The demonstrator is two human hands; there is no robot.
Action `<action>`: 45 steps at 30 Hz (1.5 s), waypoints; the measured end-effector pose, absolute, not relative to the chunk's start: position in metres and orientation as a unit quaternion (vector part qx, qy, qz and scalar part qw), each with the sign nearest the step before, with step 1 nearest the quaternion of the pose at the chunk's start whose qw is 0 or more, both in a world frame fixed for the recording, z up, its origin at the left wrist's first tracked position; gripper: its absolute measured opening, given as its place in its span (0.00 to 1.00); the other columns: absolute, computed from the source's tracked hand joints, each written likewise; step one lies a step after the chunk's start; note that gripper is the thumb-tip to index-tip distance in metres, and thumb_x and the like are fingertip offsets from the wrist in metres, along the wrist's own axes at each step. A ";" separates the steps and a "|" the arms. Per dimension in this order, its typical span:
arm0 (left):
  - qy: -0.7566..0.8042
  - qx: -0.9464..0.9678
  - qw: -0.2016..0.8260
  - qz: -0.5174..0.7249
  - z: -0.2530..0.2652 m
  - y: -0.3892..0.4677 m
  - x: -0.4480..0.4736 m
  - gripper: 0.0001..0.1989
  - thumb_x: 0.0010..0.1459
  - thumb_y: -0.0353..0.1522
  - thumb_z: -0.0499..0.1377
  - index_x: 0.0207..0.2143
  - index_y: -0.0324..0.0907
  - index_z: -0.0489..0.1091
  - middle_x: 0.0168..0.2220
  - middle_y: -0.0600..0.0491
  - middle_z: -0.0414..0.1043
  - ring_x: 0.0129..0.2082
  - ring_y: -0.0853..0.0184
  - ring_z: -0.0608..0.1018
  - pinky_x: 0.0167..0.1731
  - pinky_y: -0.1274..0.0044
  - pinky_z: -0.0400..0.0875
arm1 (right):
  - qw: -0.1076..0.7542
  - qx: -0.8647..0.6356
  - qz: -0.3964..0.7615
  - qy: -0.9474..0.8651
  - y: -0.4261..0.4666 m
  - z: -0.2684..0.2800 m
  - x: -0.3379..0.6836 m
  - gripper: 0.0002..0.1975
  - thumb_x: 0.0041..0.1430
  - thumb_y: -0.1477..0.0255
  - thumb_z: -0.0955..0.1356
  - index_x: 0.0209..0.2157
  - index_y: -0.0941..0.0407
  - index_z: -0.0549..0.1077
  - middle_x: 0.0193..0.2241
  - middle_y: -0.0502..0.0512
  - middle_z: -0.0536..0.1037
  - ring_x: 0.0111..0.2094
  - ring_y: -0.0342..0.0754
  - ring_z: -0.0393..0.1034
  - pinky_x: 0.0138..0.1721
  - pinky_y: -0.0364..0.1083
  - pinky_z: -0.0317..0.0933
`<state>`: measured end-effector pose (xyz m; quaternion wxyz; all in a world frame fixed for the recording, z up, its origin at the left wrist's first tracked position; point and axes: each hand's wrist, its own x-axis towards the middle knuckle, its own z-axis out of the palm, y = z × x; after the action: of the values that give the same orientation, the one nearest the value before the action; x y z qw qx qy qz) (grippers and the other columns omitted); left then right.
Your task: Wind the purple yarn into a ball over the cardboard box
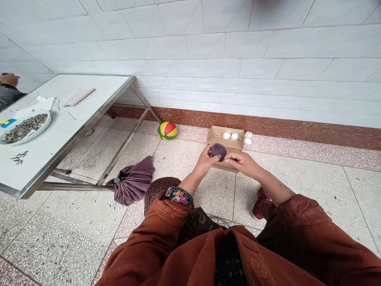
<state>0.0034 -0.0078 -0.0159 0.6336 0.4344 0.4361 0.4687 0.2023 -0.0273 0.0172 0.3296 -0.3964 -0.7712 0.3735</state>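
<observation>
A purple-grey ball of yarn is held in my left hand, fingers and thumb curled around its left side. Close against the ball's right side, my right hand has thumb and fingers pinched together; any strand between them is too small to make out. Below and behind both hands an open cardboard box rests on the floor, its front part covered by the hands and yarn. White balls of yarn lie inside it, with a loose strand. More white balls sit just right of the box.
A striped ball lies beside the leg of a white table. On that table stands a plate of sunflower seeds. A purple cloth is on the floor under the table's edge. Another person's hand shows at far left.
</observation>
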 end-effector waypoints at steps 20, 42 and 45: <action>0.483 0.528 0.558 0.420 -0.010 0.016 0.022 0.28 0.41 0.31 0.68 0.49 0.40 0.74 0.50 0.46 0.72 0.50 0.58 0.74 0.55 0.66 0.68 | 0.382 -0.414 0.352 -0.747 -0.032 -0.011 0.213 0.11 0.67 0.64 0.66 0.33 0.53 0.76 0.30 0.53 0.76 0.33 0.49 0.70 0.38 0.47 0.62; 0.426 0.444 0.693 0.377 -0.046 -0.013 0.041 0.30 0.35 0.28 0.72 0.46 0.39 0.76 0.41 0.51 0.78 0.42 0.63 0.76 0.50 0.71 0.67 | 0.436 -0.461 0.360 -0.684 -0.041 -0.032 0.232 0.13 0.64 0.61 0.68 0.31 0.54 0.78 0.31 0.54 0.79 0.35 0.50 0.72 0.42 0.48 0.65; 0.341 0.392 0.776 0.358 -0.049 -0.041 0.028 0.27 0.39 0.32 0.72 0.45 0.38 0.77 0.43 0.47 0.79 0.44 0.62 0.77 0.49 0.71 0.67 | 0.449 -0.486 0.351 -0.662 -0.033 -0.036 0.227 0.13 0.61 0.61 0.68 0.29 0.54 0.76 0.30 0.54 0.78 0.35 0.50 0.71 0.41 0.48 0.64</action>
<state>0.0275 -0.0409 -0.0486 0.7759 0.3923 0.3409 0.3576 0.2273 -0.0331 -0.0359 0.4492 -0.4863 -0.6623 0.3508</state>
